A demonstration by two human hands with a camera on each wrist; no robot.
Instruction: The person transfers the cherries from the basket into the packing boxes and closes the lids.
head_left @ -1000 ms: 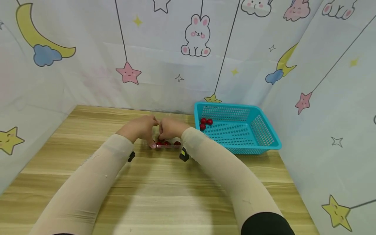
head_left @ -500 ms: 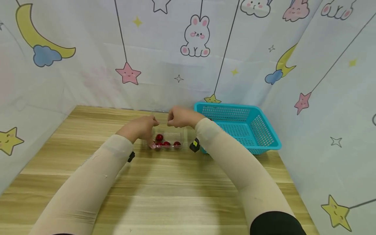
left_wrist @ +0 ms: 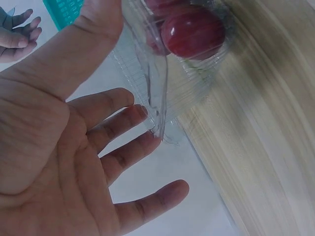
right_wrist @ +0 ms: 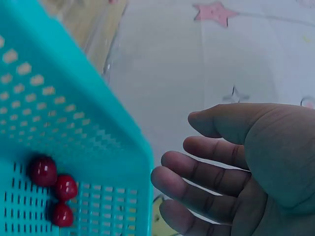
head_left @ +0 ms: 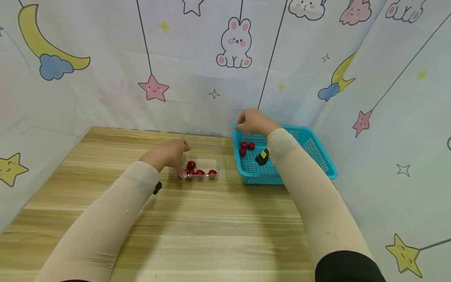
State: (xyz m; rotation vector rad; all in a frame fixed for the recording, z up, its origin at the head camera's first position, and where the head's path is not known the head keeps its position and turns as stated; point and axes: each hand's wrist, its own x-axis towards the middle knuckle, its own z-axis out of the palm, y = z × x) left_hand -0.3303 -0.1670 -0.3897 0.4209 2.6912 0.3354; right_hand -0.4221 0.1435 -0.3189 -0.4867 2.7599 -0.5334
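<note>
I see left hand (head_left: 167, 152) relaxed, fingers touching the clear box (head_left: 207, 163) | right hand (head_left: 257, 122) loosely extended near the blue basket (head_left: 262, 181) rim | red fruits (head_left: 191, 165) in box, three more fruits (head_left: 251, 146) in basket.

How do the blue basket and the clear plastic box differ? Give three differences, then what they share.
Look: the blue basket is coloured, with perforated walls; the clear plastic box is colourless and see-through.
Size: the basket is clearly larger than the box.
Contents: three red fruits show in the basket, at least four in the box.
Shared: both stand on the wooden table.
</note>
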